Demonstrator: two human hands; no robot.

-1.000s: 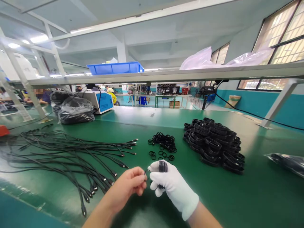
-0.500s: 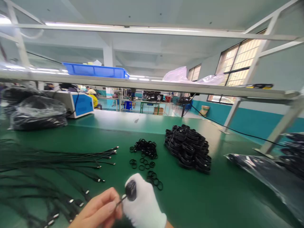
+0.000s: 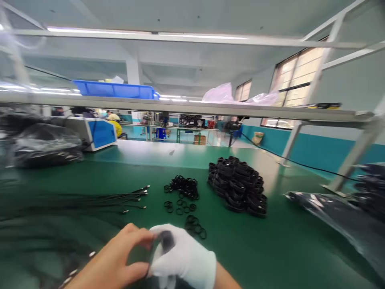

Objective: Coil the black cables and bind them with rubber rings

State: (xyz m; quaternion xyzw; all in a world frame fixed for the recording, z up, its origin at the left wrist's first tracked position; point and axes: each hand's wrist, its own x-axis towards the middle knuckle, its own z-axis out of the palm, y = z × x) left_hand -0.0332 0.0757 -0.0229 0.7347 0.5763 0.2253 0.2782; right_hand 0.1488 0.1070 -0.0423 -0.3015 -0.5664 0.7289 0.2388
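My right hand [image 3: 183, 255], in a white glove, is closed around a bundled black cable [image 3: 167, 241], its dark end showing between the fingers. To its left is my bare left hand [image 3: 120, 257], with thumb and fingertips curved against the glove. A thin dark strand [image 3: 150, 261] runs between those fingertips; whether it is a rubber ring or part of the cable, I cannot tell. Just beyond the glove lie several loose black rubber rings [image 3: 195, 227], and behind them a heap of the same rings [image 3: 184, 187].
Black cables [image 3: 120, 196] with metal plugs spread across the left. Coiled black cables [image 3: 237, 186] are piled right of centre. Plastic bags lie at left [image 3: 48, 144] and right [image 3: 327, 216]. A white-and-blue machine [image 3: 100, 134] stands behind; a shelf [image 3: 180, 103] spans overhead, bearing a blue tray [image 3: 114, 90].
My left hand has opened from a tight pinch on a thin strand to a wider grip against the glove. My right hand has tilted toward the left with the bundled cable in it.
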